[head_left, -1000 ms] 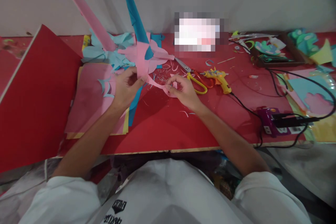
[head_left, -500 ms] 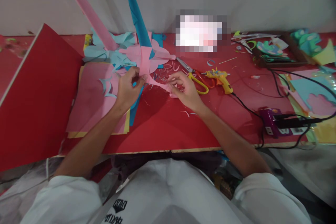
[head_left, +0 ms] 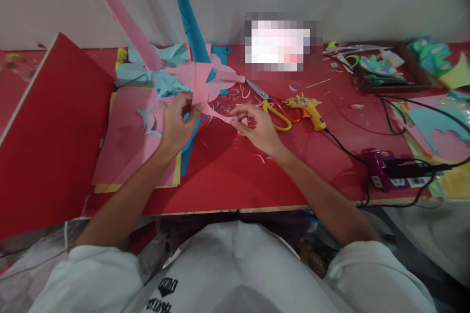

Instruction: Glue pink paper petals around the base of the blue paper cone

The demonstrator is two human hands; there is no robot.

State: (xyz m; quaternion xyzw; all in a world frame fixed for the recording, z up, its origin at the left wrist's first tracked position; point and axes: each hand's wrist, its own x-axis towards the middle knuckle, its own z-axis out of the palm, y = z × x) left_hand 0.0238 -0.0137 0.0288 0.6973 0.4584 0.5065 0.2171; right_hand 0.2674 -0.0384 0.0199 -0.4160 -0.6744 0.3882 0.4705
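Note:
A narrow pink paper strip [head_left: 217, 114] stretches between both hands above the red table [head_left: 235, 176]. My left hand [head_left: 176, 122] pinches its left end, close to a pile of pink and light blue paper cut-outs [head_left: 200, 78]. My right hand [head_left: 255, 124] pinches the right end, fingers curled round it. Yellow-handled scissors [head_left: 273, 110] lie just right of my right hand, and a yellow glue gun [head_left: 307, 109] lies beyond them.
A red board [head_left: 44, 132] leans at the left. Pink sheets [head_left: 128, 142] lie under my left forearm. Rolled pink [head_left: 121, 14] and blue [head_left: 189, 22] paper lean on the wall. A purple power strip [head_left: 385, 173] with black cables sits at the right edge, with paper shapes [head_left: 433, 129] behind.
Both hands shifted only slightly; the strip between them is pulled straighter and tauter than a second ago. Everything else on the table stays put.

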